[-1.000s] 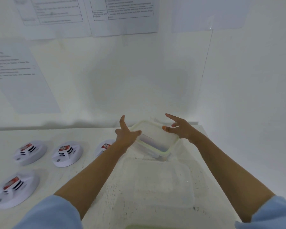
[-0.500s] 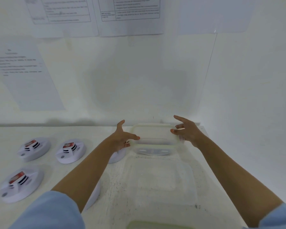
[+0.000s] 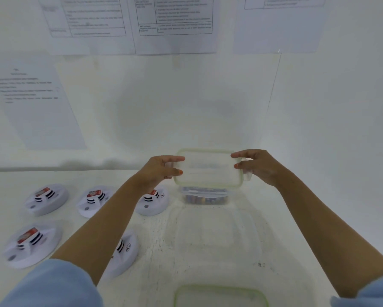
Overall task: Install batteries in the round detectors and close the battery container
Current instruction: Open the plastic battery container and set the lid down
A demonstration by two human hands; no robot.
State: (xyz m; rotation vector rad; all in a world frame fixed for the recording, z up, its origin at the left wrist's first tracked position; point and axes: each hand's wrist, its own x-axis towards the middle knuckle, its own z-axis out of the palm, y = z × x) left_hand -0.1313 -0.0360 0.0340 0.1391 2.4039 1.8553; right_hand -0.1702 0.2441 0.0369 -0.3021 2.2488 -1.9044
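We reach both arms forward over the table (image 3: 155,258), pale blue sleeves (image 3: 51,284) pushed up and forearms bare. Our left hand (image 3: 161,169) and right hand (image 3: 259,167) meet at the far end of the table, each pinching 1 short end of the lid (image 3: 208,168). On each hand a thumb with an orange nail sits under the lid's edge, the other fingers curl over the top, and the palms face each other.

The lid is clear plastic with a green seal round its rim and a clip flap at each end. It is tilted, so we see its flat face. Its near edge hangs just over the battery box (image 3: 205,197); we cannot tell if they touch. The box is small, clear and open, and stands on the table near the back wall (image 3: 186,118). Dark batteries (image 3: 199,199) lie in its bottom, too blurred to count.

5 round white detectors with red labels lie to the left: 3 in a back row (image 3: 46,199) and 2 in front (image 3: 32,242), with our left forearm crossing over 1. A larger clear tub (image 3: 210,235) stands just nearer than the box, and a second green-rimmed lid (image 3: 219,295) lies at the bottom edge. Printed sheets (image 3: 175,23) hang on the wall.
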